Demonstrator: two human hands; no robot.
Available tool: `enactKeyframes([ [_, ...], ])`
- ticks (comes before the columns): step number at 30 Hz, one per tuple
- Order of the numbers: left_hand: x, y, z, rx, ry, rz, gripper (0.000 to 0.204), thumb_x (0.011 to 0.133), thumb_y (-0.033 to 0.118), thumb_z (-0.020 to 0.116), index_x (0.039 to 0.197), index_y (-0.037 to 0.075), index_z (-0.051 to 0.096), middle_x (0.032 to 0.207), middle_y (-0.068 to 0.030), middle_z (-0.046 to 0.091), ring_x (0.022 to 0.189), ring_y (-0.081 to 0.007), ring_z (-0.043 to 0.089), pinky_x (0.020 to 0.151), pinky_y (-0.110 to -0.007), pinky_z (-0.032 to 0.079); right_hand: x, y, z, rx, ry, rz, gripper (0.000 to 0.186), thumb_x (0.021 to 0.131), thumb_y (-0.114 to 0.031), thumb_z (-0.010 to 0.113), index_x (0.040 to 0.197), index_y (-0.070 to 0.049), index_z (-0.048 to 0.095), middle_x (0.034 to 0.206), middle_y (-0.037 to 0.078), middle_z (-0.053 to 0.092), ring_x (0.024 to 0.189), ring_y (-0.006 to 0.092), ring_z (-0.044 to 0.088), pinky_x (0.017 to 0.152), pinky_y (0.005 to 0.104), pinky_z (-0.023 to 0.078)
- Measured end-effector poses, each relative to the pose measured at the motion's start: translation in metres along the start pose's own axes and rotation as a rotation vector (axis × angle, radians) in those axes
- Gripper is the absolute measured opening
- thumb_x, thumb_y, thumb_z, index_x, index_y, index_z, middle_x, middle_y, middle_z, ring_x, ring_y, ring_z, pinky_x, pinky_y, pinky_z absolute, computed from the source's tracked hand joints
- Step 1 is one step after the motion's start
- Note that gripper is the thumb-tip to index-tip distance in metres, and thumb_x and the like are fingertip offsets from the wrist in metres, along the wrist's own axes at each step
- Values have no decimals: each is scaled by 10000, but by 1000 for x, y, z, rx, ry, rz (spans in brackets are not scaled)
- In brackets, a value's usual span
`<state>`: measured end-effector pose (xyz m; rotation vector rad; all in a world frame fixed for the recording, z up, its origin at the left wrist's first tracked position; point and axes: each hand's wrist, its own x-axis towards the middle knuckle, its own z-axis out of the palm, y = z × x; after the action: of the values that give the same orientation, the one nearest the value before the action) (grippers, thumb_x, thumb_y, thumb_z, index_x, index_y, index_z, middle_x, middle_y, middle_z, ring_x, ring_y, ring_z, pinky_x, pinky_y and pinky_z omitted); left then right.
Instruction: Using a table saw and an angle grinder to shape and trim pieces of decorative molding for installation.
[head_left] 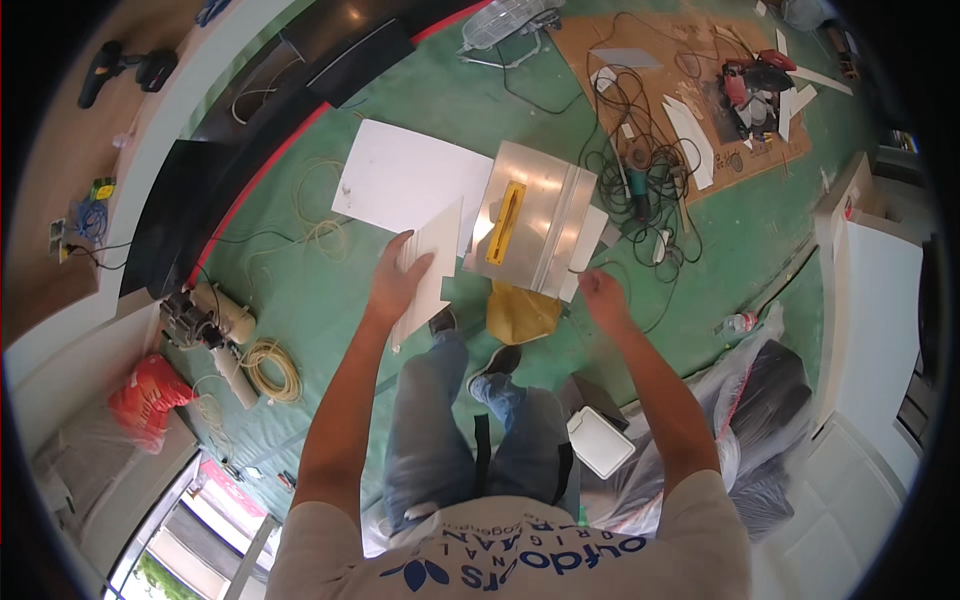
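Gripped in my left hand [398, 280] is a pale, notched board or panel [426, 290], held at a slant above the floor. My right hand [600, 290] is closed just right of a stack of material; what it holds, if anything, I cannot make out. The stack has a silvery metal sheet [545, 210] with a long yellow tool [507, 222] lying on it, and pale pieces [590, 226] under its right side. A white sheet [385, 180] lies left of it, partly behind the board. A yellow cloth or bag [522, 318] is below the metal sheet.
Cables [650, 230] tangle round a power tool at the right, beside cardboard [600, 40] bearing a red saw [755, 95]. A compressor [195, 315] and coiled hose [270, 372] sit at the left. Plastic-wrapped items [745, 420] and a white lidded container [600, 440] lie near my legs.
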<state>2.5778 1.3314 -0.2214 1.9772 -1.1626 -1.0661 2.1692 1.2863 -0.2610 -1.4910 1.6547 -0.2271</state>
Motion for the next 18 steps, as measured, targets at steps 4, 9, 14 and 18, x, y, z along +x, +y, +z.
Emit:
enactKeyframes([
  [4,108,-60,95,-53,-93,-18,586,941,320,753,1415,36,557,1190,-165,706,1051,-245,694,924,-357,552,193,107,29,-143,392,-168,349,987,-347,601,1125,-45,706,1081,273,698,994,472,664,879,543,522],
  [9,222,-139,202,-163,-260,36,600,967,332,728,1448,44,514,1218,-172,692,1077,-250,686,937,-355,547,372,151,58,-317,565,-206,507,1003,-442,559,1215,6,663,1148,303,677,1159,493,604,988,520,492],
  [14,285,-182,253,-128,-294,180,647,981,367,697,1488,38,467,1339,-208,636,1239,-284,618,1057,-370,477,447,142,82,-222,351,-195,562,1011,-485,531,1267,0,658,1244,247,684,1166,450,628,1004,476,497],
  [18,299,-182,267,-100,-360,254,671,985,402,681,1503,41,454,1364,-220,624,1261,-310,610,1067,-380,469,459,130,81,-244,-193,155,576,1003,-503,542,1319,-39,670,1261,142,718,1130,336,680,1006,439,495],
])
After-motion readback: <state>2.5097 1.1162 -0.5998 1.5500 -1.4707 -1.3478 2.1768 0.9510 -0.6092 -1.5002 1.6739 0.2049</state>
